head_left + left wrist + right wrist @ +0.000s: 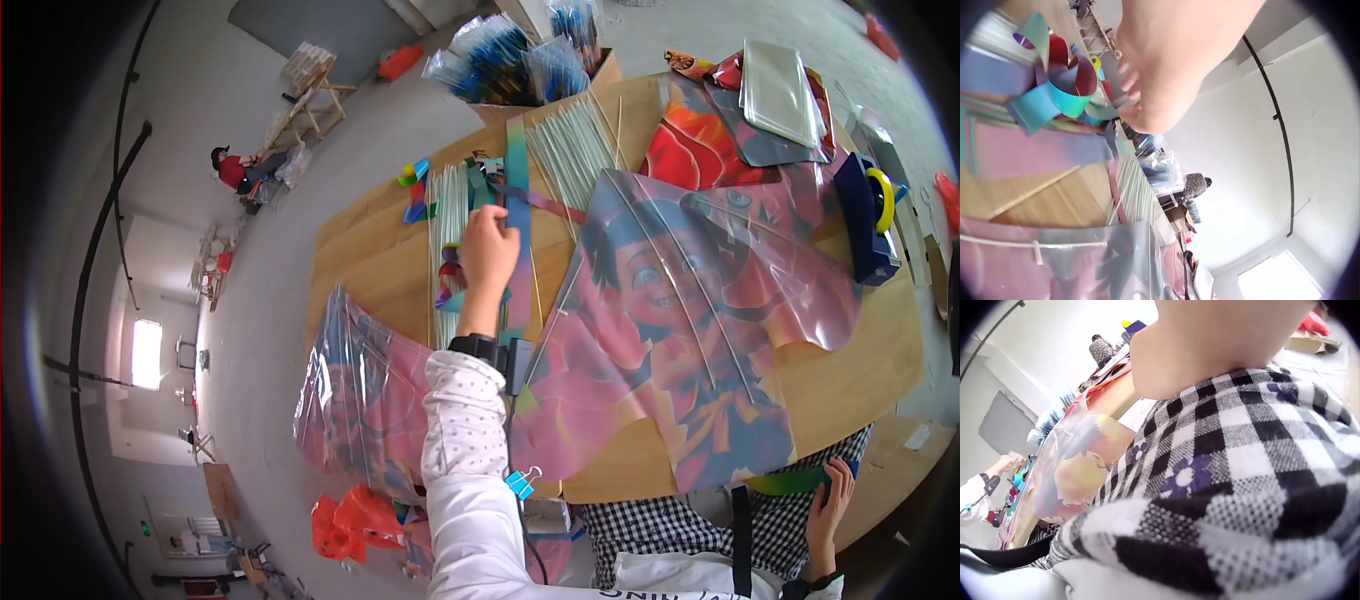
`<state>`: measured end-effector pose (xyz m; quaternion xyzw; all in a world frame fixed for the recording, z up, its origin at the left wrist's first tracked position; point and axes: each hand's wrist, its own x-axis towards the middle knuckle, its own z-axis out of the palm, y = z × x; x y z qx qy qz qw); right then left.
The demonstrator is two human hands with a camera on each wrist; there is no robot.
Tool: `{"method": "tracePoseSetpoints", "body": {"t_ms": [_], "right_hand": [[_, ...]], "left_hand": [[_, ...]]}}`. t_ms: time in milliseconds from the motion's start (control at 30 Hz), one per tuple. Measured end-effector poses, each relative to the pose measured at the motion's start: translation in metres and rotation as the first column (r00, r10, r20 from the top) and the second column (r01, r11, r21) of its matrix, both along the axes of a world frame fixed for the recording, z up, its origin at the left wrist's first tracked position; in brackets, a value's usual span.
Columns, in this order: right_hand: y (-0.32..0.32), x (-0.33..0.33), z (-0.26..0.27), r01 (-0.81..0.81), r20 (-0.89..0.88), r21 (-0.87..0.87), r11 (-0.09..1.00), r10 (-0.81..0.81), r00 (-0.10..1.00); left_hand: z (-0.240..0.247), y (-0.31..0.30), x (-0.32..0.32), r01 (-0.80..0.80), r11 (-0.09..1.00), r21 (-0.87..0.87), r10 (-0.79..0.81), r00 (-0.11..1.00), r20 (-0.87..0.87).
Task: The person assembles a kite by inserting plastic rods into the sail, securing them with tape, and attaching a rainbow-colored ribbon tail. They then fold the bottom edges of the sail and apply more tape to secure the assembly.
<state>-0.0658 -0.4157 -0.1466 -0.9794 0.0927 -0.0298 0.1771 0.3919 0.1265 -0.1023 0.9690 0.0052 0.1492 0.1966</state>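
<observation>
My left hand (492, 228) reaches across the wooden table (860, 370) and its curled fingers grip a long teal and blue strip (517, 190) among a pile of curled coloured ribbons (1054, 94). In the left wrist view the left hand (1138, 87) hovers right over those ribbons. My right hand (835, 482) is down at the table's near edge, over my checked cloth (1222, 487), holding the end of a rainbow strip (790, 482). A large printed kite (690, 300) lies flat between the two hands.
Thin white rods (570, 150) lie in bundles beside the ribbons. A second kite (360, 390) hangs off the left edge. A blue tape dispenser (865, 215) stands at the right, a box of packets (520, 60) at the back. A person in red (232, 170) sits far off.
</observation>
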Motion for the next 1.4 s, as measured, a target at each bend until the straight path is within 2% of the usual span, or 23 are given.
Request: {"method": "tracePoseSetpoints", "body": {"t_ms": [33, 67, 133, 200, 233, 333, 400, 467, 567, 600, 667, 767, 833, 867, 933, 1000, 1067, 1133, 1167, 1200, 1267, 1367, 1400], "right_hand": [[0.001, 0.001, 0.001, 0.009, -0.01, -0.005, 1.0, -0.009, 1.0], [0.001, 0.002, 0.002, 0.015, -0.021, -0.011, 1.0, -0.015, 1.0], [0.002, 0.002, 0.005, 0.022, -0.043, -0.017, 1.0, -0.022, 0.999], [0.001, 0.002, 0.004, 0.019, -0.042, -0.007, 1.0, -0.02, 0.999], [-0.001, 0.001, 0.002, 0.015, -0.03, 0.006, 1.0, -0.015, 0.999], [0.001, 0.006, 0.002, 0.018, -0.026, 0.011, 1.0, -0.017, 1.0], [0.002, 0.008, 0.005, 0.007, -0.026, 0.001, 1.0, -0.007, 1.0], [-0.001, 0.008, 0.002, 0.014, -0.034, -0.005, 1.0, -0.014, 0.999], [-0.003, 0.006, -0.001, 0.001, -0.017, 0.01, 1.0, -0.001, 1.0], [-0.004, 0.005, -0.001, -0.005, -0.011, 0.011, 1.0, 0.005, 1.0], [-0.005, 0.004, -0.003, -0.019, 0.012, 0.012, 1.0, 0.019, 1.0], [-0.003, 0.002, -0.003, -0.03, 0.049, 0.024, 0.999, 0.029, 0.998], [-0.002, 0.003, 0.0, -0.032, 0.069, 0.037, 0.999, 0.03, 0.997], [0.0, 0.003, 0.001, -0.021, 0.077, 0.126, 0.992, 0.011, 0.997], [0.008, 0.006, 0.006, -0.008, 0.081, 0.301, 0.954, -0.017, 0.997], [0.041, 0.025, 0.044, -0.108, 0.056, 0.53, 0.841, 0.093, 0.994], [0.085, 0.044, 0.089, -0.207, 0.066, 0.739, 0.641, 0.238, 0.969], [0.123, 0.054, 0.122, -0.334, 0.139, 0.853, 0.4, 0.444, 0.885], [0.142, 0.058, 0.134, -0.397, 0.19, 0.872, 0.287, 0.549, 0.814], [0.158, 0.066, 0.146, -0.495, 0.234, 0.842, 0.214, 0.682, 0.693], [0.178, 0.063, 0.144, -0.317, 0.045, 0.931, 0.182, 0.802, 0.595], [0.181, 0.053, 0.135, -0.292, -0.077, 0.928, 0.231, 0.887, 0.455], [0.183, 0.047, 0.143, -0.182, -0.094, 0.959, 0.219, 0.845, 0.526]], "left_hand": [[-0.023, -0.008, 0.017, 0.023, 0.961, -0.277, -0.018, 1.0, 0.02], [-0.047, -0.011, 0.037, -0.013, 0.9, -0.435, -0.021, 0.997, -0.074], [-0.078, -0.023, 0.064, -0.128, 0.764, -0.633, -0.009, 0.978, -0.209], [-0.143, -0.016, 0.106, -0.074, 0.822, -0.565, 0.025, 0.995, -0.094], [-0.103, -0.044, 0.087, -0.215, 0.864, -0.455, 0.167, 0.975, -0.144], [-0.107, -0.06, 0.1, -0.411, 0.866, -0.284, 0.379, 0.911, -0.164], [-0.111, -0.058, 0.099, -0.293, 0.744, -0.601, 0.311, 0.947, -0.076], [-0.115, -0.053, 0.095, -0.117, 0.536, -0.836, 0.274, 0.961, 0.042], [-0.043, -0.058, 0.048, 0.088, 0.331, -0.94, 0.293, 0.937, 0.191], [-0.023, -0.053, 0.036, 0.066, 0.248, -0.967, 0.332, 0.932, 0.148], [0.017, -0.04, 0.002, 0.228, 0.094, -0.969, 0.286, 0.926, 0.245], [0.069, -0.023, -0.06, 0.324, 0.021, -0.946, 0.208, 0.924, 0.321], [0.105, -0.029, -0.118, 0.277, 0.132, -0.952, 0.169, 0.94, 0.297], [0.121, -0.032, -0.148, 0.255, 0.189, -0.948, 0.154, 0.946, 0.285], [0.141, -0.039, -0.215, 0.147, 0.449, -0.881, -0.06, 0.989, 0.134], [0.145, -0.055, -0.274, 0.114, 0.6, -0.792, -0.324, 0.94, -0.111], [0.147, -0.085, -0.327, 0.243, 0.724, -0.645, -0.539, 0.783, -0.31], [0.114, -0.112, -0.377, 0.418, 0.592, -0.689, -0.741, 0.618, -0.262], [0.118, -0.126, -0.392, 0.335, 0.6, -0.726, -0.758, 0.527, -0.383], [0.123, -0.137, -0.407, 0.252, 0.61, -0.752, -0.771, 0.41, -0.488], [0.118, -0.145, -0.431, 0.241, 0.584, -0.775, -0.754, 0.516, -0.407], [0.126, -0.143, -0.444, 0.175, 0.568, -0.804, -0.689, 0.636, -0.348], [0.132, -0.14, -0.445, 0.054, 0.547, -0.835, -0.705, 0.568, -0.425]]}}
